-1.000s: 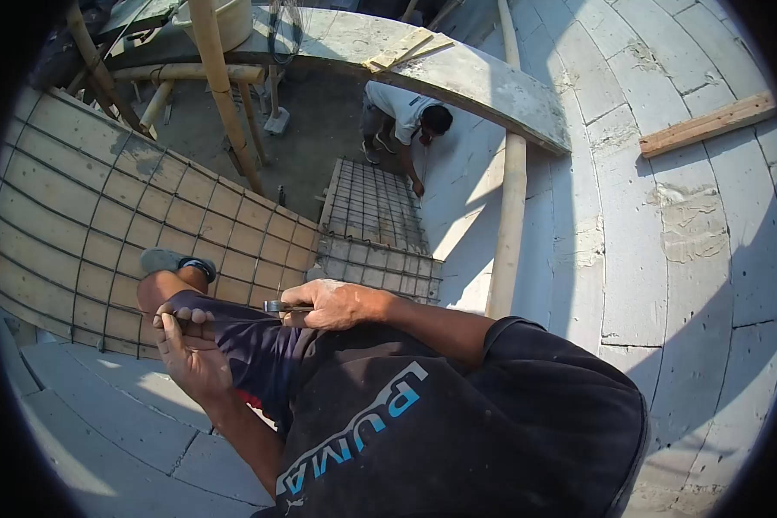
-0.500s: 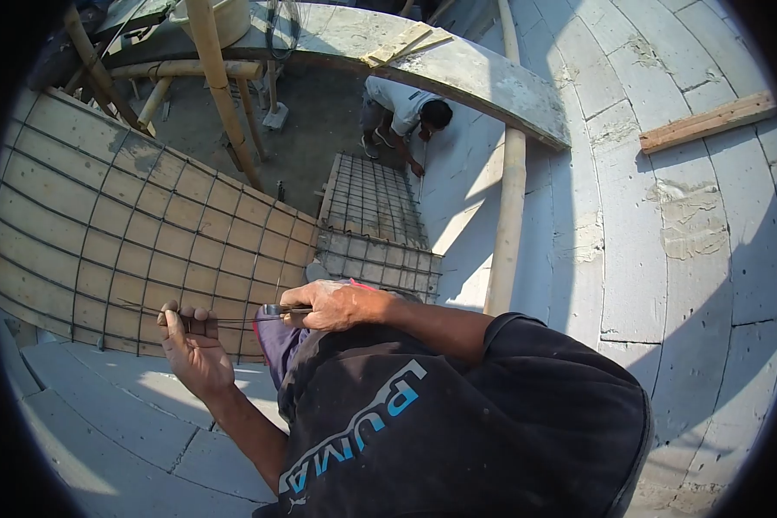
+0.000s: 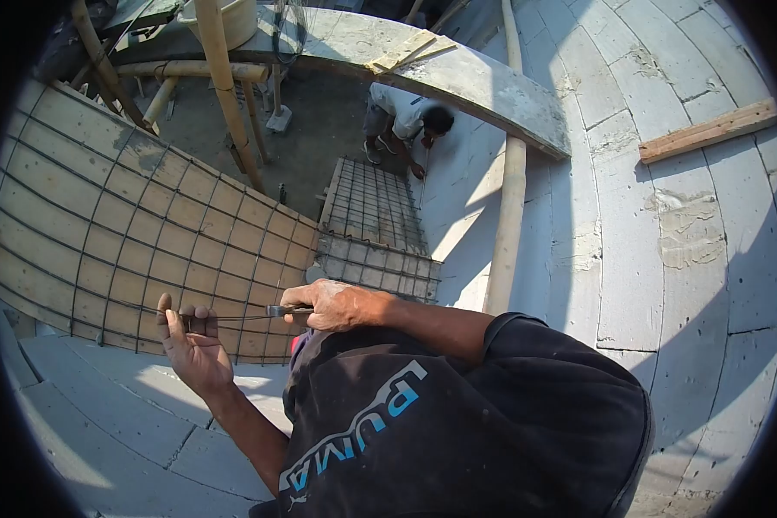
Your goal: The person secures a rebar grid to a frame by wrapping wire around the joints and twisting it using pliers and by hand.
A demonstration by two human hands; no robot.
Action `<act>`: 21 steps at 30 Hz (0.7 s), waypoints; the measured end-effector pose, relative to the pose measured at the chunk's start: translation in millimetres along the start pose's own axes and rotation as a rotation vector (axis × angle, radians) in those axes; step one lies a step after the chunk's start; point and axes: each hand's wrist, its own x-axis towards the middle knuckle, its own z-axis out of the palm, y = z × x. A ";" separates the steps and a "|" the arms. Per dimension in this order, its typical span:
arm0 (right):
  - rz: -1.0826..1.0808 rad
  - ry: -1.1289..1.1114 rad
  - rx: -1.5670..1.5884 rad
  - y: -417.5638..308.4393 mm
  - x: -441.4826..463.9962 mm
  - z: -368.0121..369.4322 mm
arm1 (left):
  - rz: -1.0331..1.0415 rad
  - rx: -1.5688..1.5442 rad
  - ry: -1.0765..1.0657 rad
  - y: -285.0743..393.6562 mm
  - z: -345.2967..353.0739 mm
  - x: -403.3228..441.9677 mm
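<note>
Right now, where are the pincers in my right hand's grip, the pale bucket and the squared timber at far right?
Pincers [image 3: 275, 311]: head view, on the metal head.
Pale bucket [image 3: 238, 24]: head view, on its outer side.
Squared timber [image 3: 708, 133]: head view, mid-length on its long face.

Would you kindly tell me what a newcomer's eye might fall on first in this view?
Probably the lettered dark shirt filling the lower middle, with the right hand above it gripping a metal-headed tool. Thin wire runs from there toward the left hand, left of centre. Next, perhaps, come the steel bar grid at left and the co-worker stooping at upper centre.
</note>
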 end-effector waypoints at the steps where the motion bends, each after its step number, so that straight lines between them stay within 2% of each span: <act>1: 0.016 0.009 0.009 -1.0 -2.1 -1.9 | 0.002 -0.003 -0.015 0.9 2.3 -0.5; 7: 0.038 0.079 -0.038 13.3 -10.8 -11.2 | -0.016 0.081 -0.076 -9.0 5.7 -2.6; 14: 0.181 0.059 -0.059 31.2 -32.1 -16.5 | -0.071 0.109 -0.106 -34.3 18.0 -9.2; 17: 0.099 0.053 0.090 43.1 -39.2 -12.2 | -0.132 0.082 -0.141 -50.2 18.6 -12.7; 20: 0.013 0.129 0.167 38.3 -39.2 -2.9 | -0.216 0.194 -0.145 -69.3 33.4 -30.4; 21: 0.048 0.135 0.159 33.3 -39.8 -3.4 | -0.235 0.240 -0.158 -76.8 37.6 -36.6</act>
